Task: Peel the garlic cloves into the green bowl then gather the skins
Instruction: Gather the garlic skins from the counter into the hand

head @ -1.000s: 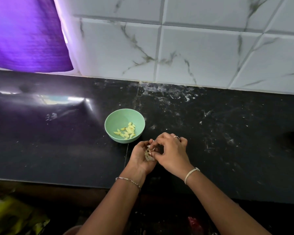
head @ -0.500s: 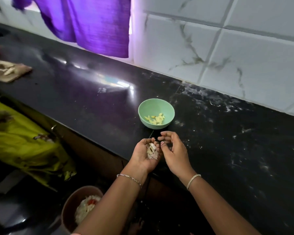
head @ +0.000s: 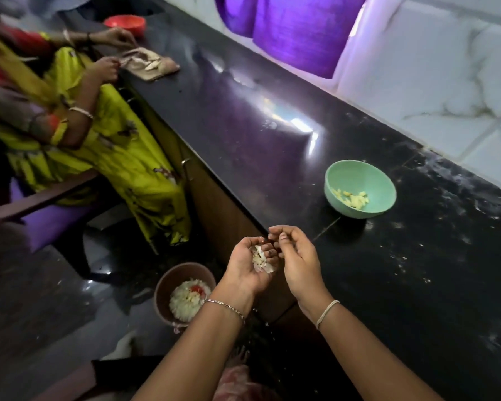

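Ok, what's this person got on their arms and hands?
Both forearms are bare, no sleeves in view. A thin silver chain bracelet circles the wrist of the left hand; a plain pale band circles the wrist of the right hand. No gloves.

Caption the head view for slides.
Left hand cups garlic skins, right hand alongside; green bowl of peeled cloves on the counter.
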The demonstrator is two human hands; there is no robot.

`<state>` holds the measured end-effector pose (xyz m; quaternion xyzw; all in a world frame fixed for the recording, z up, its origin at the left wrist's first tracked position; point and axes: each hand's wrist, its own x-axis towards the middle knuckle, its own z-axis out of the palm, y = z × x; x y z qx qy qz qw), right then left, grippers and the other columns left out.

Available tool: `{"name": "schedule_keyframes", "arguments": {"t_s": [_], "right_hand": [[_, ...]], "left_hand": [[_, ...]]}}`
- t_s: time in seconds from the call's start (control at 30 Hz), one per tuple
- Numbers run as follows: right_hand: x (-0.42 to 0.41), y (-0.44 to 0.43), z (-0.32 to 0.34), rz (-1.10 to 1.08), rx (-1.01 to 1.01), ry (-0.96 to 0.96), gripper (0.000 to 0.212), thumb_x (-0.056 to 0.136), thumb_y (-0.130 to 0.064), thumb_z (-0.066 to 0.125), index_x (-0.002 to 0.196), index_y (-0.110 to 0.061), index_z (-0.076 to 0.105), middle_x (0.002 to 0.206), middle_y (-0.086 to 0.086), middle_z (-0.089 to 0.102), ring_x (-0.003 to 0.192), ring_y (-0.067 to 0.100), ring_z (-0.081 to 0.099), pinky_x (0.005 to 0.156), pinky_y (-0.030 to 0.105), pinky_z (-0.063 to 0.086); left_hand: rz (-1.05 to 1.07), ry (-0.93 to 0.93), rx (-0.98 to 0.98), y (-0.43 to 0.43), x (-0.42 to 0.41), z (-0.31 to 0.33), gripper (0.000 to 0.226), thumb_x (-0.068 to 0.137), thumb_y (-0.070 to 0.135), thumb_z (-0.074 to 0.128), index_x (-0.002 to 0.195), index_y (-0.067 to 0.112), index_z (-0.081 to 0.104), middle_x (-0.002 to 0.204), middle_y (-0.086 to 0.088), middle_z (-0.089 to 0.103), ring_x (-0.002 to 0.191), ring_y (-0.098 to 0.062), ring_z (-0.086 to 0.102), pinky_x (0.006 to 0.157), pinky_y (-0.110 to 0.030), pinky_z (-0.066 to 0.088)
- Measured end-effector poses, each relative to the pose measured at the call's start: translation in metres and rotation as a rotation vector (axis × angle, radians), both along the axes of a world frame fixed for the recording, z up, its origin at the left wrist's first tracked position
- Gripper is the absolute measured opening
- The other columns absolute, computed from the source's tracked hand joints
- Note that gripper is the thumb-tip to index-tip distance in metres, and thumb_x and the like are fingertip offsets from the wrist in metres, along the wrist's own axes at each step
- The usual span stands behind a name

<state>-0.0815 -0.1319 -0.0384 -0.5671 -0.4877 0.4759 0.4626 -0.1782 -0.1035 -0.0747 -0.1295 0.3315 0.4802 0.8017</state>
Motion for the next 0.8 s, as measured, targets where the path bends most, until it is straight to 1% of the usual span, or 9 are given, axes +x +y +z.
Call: {"name": "schedule_keyframes", "arguments": {"t_s": [0.07, 0.17, 0.23, 0.3, 0.37, 0.53, 0.63, 0.7, 0.8], "right_hand": [[-0.020, 0.007, -0.009, -0.042, -0.131, 0.125, 0.026, 0.100, -0.004, 0.043, 0.099, -0.011, 0.067, 0.098, 0.001, 0.068, 0.081, -0.001, 0.064, 0.069, 0.014, 0.049], [-0.051, 0.019, -0.030, -0.088, -0.333, 0.308, 0.027, 0.102, -0.007, 0.040, 0.098, -0.009, 0.067, 0.105, 0.009, 0.068, 0.094, 0.015, 0.063, 0.083, 0.026, 0.053], [-0.075, 0.025, -0.048, -0.097, -0.467, 0.420, 0.027, 0.102, -0.007, 0.039, 0.098, -0.004, 0.065, 0.105, 0.016, 0.066, 0.095, 0.022, 0.063, 0.090, 0.034, 0.052], [-0.099, 0.028, -0.067, -0.070, -0.587, 0.496, 0.025, 0.102, -0.007, 0.038, 0.100, -0.001, 0.063, 0.102, 0.017, 0.065, 0.091, 0.022, 0.064, 0.086, 0.032, 0.053], [-0.121, 0.030, -0.085, -0.026, -0.694, 0.517, 0.026, 0.102, -0.009, 0.038, 0.103, 0.000, 0.062, 0.102, 0.016, 0.066, 0.091, 0.021, 0.064, 0.082, 0.028, 0.053], [-0.160, 0.039, -0.137, 0.061, -0.869, 0.477, 0.032, 0.104, -0.015, 0.035, 0.101, -0.003, 0.064, 0.092, 0.010, 0.069, 0.086, 0.018, 0.064, 0.079, 0.027, 0.052], [-0.178, 0.050, -0.179, 0.060, -0.966, 0.479, 0.031, 0.103, -0.013, 0.036, 0.099, -0.002, 0.065, 0.097, 0.012, 0.067, 0.094, 0.022, 0.063, 0.090, 0.033, 0.046], [-0.189, 0.060, -0.211, 0.028, -1.017, 0.476, 0.031, 0.102, -0.012, 0.037, 0.113, 0.005, 0.061, 0.112, 0.019, 0.064, 0.105, 0.028, 0.058, 0.094, 0.035, 0.043], [-0.201, 0.075, -0.269, 0.003, -1.069, 0.471, 0.036, 0.103, -0.014, 0.036, 0.126, 0.007, 0.054, 0.130, 0.024, 0.056, 0.115, 0.029, 0.056, 0.102, 0.035, 0.042]], "left_hand": [[0.080, 0.023, -0.007, 0.001, -0.019, -0.004, 0.013, 0.076, 0.009, 0.040, 0.063, 0.011, 0.045, 0.054, -0.001, 0.038, 0.041, -0.011, 0.036, 0.043, -0.019, 0.030], [0.172, 0.034, -0.038, 0.003, -0.048, -0.014, 0.015, 0.073, 0.009, 0.041, 0.058, 0.011, 0.040, 0.050, -0.002, 0.036, 0.038, -0.012, 0.034, 0.039, -0.017, 0.027], [0.230, 0.049, -0.074, 0.004, -0.071, -0.032, 0.018, 0.078, 0.009, 0.040, 0.059, 0.012, 0.040, 0.050, -0.002, 0.037, 0.038, -0.012, 0.035, 0.038, -0.017, 0.027], [0.280, 0.090, -0.127, 0.004, -0.097, -0.058, 0.024, 0.086, 0.011, 0.038, 0.063, 0.012, 0.043, 0.052, -0.002, 0.038, 0.038, -0.012, 0.038, 0.037, -0.016, 0.029], [0.337, 0.118, -0.210, 0.001, -0.121, -0.087, 0.024, 0.089, 0.013, 0.039, 0.066, 0.013, 0.045, 0.054, -0.001, 0.041, 0.040, -0.012, 0.041, 0.038, -0.018, 0.034], [0.392, 0.206, -0.356, -0.004, -0.159, -0.148, 0.022, 0.089, 0.021, 0.044, 0.071, 0.014, 0.054, 0.068, -0.002, 0.050, 0.057, -0.015, 0.049, 0.066, -0.028, 0.038], [0.432, 0.193, -0.416, -0.002, -0.173, -0.188, 0.028, 0.096, 0.021, 0.041, 0.076, 0.010, 0.058, 0.070, -0.005, 0.054, 0.051, -0.015, 0.055, 0.055, -0.025, 0.049], [0.465, 0.173, -0.456, 0.000, -0.183, -0.215, 0.032, 0.100, 0.019, 0.039, 0.080, 0.005, 0.060, 0.076, -0.009, 0.059, 0.049, -0.017, 0.060, 0.046, -0.021, 0.052], [0.497, 0.175, -0.520, 0.005, -0.197, -0.260, 0.035, 0.102, 0.018, 0.036, 0.084, 0.003, 0.062, 0.077, -0.012, 0.066, 0.055, -0.020, 0.066, 0.048, -0.024, 0.054]]}}
